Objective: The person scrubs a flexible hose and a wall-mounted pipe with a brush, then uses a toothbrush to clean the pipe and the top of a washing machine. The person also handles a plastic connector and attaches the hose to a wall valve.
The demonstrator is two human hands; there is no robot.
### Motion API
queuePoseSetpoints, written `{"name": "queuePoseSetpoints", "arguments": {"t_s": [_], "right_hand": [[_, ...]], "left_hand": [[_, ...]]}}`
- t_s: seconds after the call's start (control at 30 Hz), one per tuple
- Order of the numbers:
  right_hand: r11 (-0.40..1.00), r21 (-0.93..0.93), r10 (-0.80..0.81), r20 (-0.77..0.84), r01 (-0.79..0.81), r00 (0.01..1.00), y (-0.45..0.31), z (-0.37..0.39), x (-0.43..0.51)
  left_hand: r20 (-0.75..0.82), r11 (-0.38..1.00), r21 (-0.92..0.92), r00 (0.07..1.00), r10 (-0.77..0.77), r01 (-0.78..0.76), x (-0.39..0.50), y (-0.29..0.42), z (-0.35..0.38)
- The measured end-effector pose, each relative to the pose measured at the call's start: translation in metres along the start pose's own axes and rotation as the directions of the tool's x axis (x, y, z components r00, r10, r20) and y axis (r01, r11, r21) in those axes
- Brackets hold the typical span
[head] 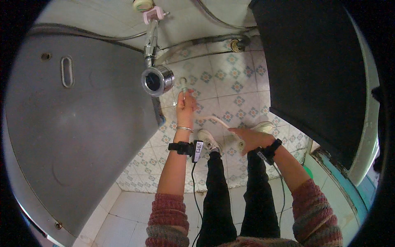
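Note:
A pale hose (pixel 217 119) curves above the patterned floor tiles between my two hands. My left hand (pixel 186 102) is closed round a pale cylindrical fitting (pixel 183 84), which points away from me towards the wall. It looks joined to the hose, but the fingers cover that part. My right hand (pixel 257 140) is at the hose's other visible end, thumb and fingers apart with part of the hose between them; whether they grip it is unclear. Beyond my left hand, a chrome shower head (pixel 157 81) hangs from a pink holder (pixel 153 14).
A large grey panel (pixel 101 117) with an oval slot stands on the left. A black panel with a pale edge (pixel 311 68) is on the right. Along the far wall, a grey corrugated hose (pixel 213 39) reaches a floor drain (pixel 237 45). My shoes (pixel 209 140) stand on the tiles.

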State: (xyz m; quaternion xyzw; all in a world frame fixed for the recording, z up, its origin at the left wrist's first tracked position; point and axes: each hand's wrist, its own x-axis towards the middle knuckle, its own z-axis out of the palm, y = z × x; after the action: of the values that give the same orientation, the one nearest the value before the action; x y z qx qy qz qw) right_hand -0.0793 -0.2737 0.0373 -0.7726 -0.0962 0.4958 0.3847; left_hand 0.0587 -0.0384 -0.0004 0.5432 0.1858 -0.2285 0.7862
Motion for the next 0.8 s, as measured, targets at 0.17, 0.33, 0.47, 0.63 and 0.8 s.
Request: {"name": "queuePoseSetpoints", "arguments": {"t_s": [0.17, 0.33, 0.47, 0.63, 0.8], "right_hand": [[0.974, -0.225, -0.059, -0.189, 0.015, 0.98, -0.035, -0.055, 0.028], [0.817, 0.453, 0.054, -0.676, 0.357, 0.735, -0.087, -0.112, 0.1], [0.894, 0.365, 0.037, -0.638, 0.26, 0.769, -0.097, -0.133, 0.111], [0.91, 0.32, 0.021, -0.673, 0.265, 0.74, -0.092, -0.13, 0.123], [0.908, 0.33, 0.045, -0.692, 0.26, 0.72, -0.085, -0.143, 0.14]], "left_hand": [[-0.002, 0.99, 0.131, 0.999, 0.05, -0.049, 0.0, 0.005, 0.016], [-0.001, 0.959, 0.234, 0.987, 0.162, -0.157, -0.007, -0.005, 0.044], [0.021, 0.971, 0.163, 0.985, 0.171, -0.172, -0.008, -0.011, 0.045], [-0.116, 0.98, 0.147, 0.981, 0.155, -0.137, 0.01, -0.003, 0.039], [-0.212, 0.976, -0.013, 0.955, 0.21, -0.218, 0.025, 0.015, 0.055]]}}
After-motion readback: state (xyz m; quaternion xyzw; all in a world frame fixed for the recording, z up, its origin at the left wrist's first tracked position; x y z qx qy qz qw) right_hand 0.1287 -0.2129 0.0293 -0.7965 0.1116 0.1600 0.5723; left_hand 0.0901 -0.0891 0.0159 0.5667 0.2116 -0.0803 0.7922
